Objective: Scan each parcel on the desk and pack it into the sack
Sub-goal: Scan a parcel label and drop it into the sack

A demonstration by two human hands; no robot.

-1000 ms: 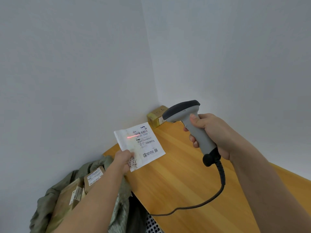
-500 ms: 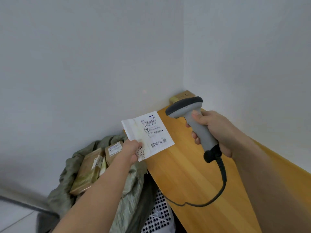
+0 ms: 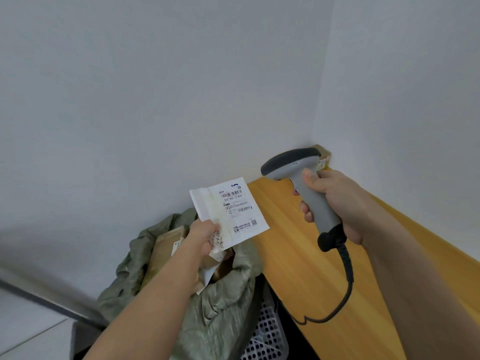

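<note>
My left hand [image 3: 204, 236] pinches the lower corner of a flat white parcel [image 3: 230, 211] with a printed shipping label, held in the air above the mouth of the green sack [image 3: 220, 302]. Brown parcels [image 3: 166, 253] lie inside the sack. My right hand [image 3: 335, 201] grips the handle of a grey barcode scanner [image 3: 298, 165], its dark head pointing left past the parcel's top. No red beam shows on the label. A small brown box [image 3: 323, 157] sits in the far desk corner, mostly hidden behind the scanner.
The wooden desk [image 3: 298, 255] runs from the wall corner toward the lower right. The scanner's black cable [image 3: 346, 289] loops over the desk edge. A white perforated basket [image 3: 267, 331] stands below the desk beside the sack. White walls close in behind.
The red scan line on the label went out. My left hand carried the white parcel leftward off the desk to above the sack's mouth. The scanner stayed roughly level in my right hand.
</note>
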